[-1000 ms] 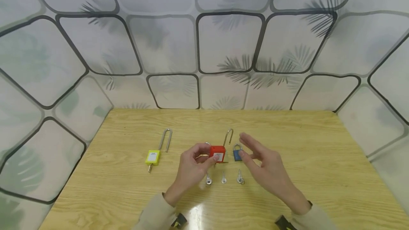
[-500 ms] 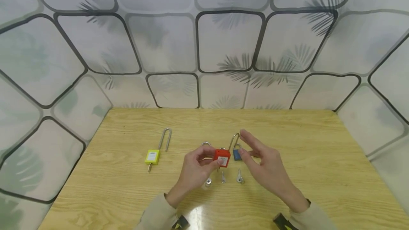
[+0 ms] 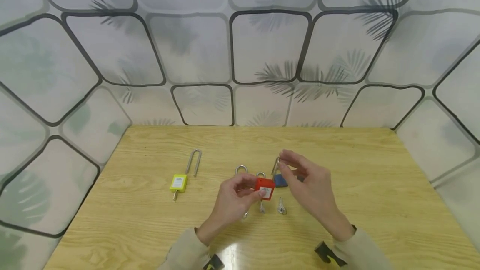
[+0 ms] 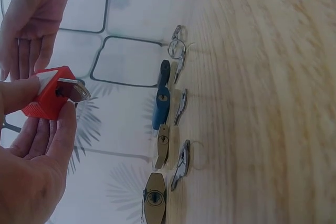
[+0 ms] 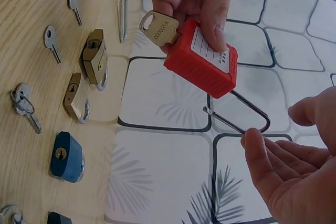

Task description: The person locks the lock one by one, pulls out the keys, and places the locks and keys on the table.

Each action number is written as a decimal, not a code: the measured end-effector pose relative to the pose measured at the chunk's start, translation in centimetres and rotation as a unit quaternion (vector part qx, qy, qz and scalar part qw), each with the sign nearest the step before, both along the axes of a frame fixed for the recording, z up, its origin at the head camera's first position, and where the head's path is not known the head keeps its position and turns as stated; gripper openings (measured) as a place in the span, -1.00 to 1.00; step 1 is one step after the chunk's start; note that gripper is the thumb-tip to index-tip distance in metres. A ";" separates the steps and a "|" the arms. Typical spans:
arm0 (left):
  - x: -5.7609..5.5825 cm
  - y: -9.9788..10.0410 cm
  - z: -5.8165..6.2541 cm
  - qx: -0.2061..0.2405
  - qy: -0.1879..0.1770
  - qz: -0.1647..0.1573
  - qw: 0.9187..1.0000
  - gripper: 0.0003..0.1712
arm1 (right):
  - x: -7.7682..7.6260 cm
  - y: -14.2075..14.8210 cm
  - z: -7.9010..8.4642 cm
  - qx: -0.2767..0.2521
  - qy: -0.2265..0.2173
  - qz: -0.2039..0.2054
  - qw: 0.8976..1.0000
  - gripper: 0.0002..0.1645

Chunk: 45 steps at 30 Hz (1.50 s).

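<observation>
My left hand [image 3: 238,201] pinches a red padlock [image 3: 264,190] by its body, the thumb over its white label. In the right wrist view a key [image 5: 159,29] stands in the padlock's bottom. Its long metal shackle [image 5: 261,119] is out on one side, the free end apart from the body. My right hand [image 3: 313,188] is beside the shackle; in the right wrist view a fingertip touches the shackle's bend while the thumb stays apart. Behind the hands sits a blue padlock [image 3: 280,180] on the table.
A yellow padlock [image 3: 178,183] with its shackle out and a key in it lies to the left. Two brass padlocks [image 5: 94,59] stand beside the blue one [image 5: 67,156], with a darker padlock [image 5: 59,217] beyond. Several loose keys [image 3: 281,206] lie in front on the wooden table [image 3: 131,228].
The red padlock has moved right and slightly down in my left hand, tilting. The shackle has shifted right, and my right fingers have come up against it.
</observation>
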<state>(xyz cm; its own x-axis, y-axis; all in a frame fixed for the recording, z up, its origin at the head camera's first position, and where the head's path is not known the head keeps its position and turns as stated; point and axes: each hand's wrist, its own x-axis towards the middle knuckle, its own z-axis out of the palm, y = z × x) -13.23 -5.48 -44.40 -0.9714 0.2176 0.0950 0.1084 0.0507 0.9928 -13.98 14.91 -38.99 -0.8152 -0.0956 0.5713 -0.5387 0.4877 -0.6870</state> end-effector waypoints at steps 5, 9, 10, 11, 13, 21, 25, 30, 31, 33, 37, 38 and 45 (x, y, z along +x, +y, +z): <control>0.1 0.2 0.0 0.001 -0.005 0.000 1.000 -0.67 | -0.3 -0.4 0.2 -0.014 -0.009 -0.006 1.000 -0.66; 0.2 0.3 0.1 0.003 -0.005 0.000 1.000 -0.69 | -0.4 -0.6 0.2 -0.025 -0.010 0.000 1.000 -0.67; 0.2 0.3 0.1 0.004 -0.005 -0.001 1.000 -0.70 | -0.5 -0.7 0.1 -0.028 -0.010 0.001 1.000 -0.67; 0.2 0.3 0.1 0.007 -0.004 -0.003 1.000 -0.70 | -0.5 -0.7 0.1 -0.030 -0.012 0.002 0.999 -0.67; 0.2 0.3 0.0 0.013 -0.001 -0.007 1.000 -0.70 | -0.5 -0.8 0.1 -0.035 -0.012 0.005 0.999 -0.67; 0.1 0.3 -0.3 0.028 0.007 -0.018 0.999 -0.70 | -0.8 -1.1 0.0 -0.067 0.007 0.023 0.997 -0.66; 0.2 0.3 -0.3 0.028 0.004 -0.018 0.999 -0.69 | -0.8 -1.3 0.0 -0.079 0.016 0.035 0.996 -0.65; 0.2 0.3 -0.3 0.027 -0.001 -0.015 1.000 -0.68 | -0.8 -1.4 0.0 -0.085 0.020 0.042 0.995 -0.67; 0.2 0.3 -0.3 0.027 -0.002 -0.014 1.000 -0.68 | -0.8 -1.4 0.0 -0.086 0.020 0.044 0.995 -0.68; 0.2 0.3 -0.3 0.028 -0.004 -0.013 1.000 -0.68 | -0.8 -1.4 0.0 -0.086 0.021 0.047 0.995 -0.68; 0.2 0.2 -0.3 0.030 -0.006 -0.013 0.999 -0.68 | -0.7 -1.4 -0.1 -0.074 0.022 0.050 0.996 -0.68; 0.2 0.3 -0.3 0.031 -0.007 -0.014 0.999 -0.68 | -0.7 -1.4 -0.2 -0.071 0.021 0.050 0.996 -0.68; 0.2 0.3 -0.1 0.027 -0.013 -0.011 0.999 -0.70 | -0.5 -1.5 -0.5 -0.051 0.013 0.043 0.998 -0.66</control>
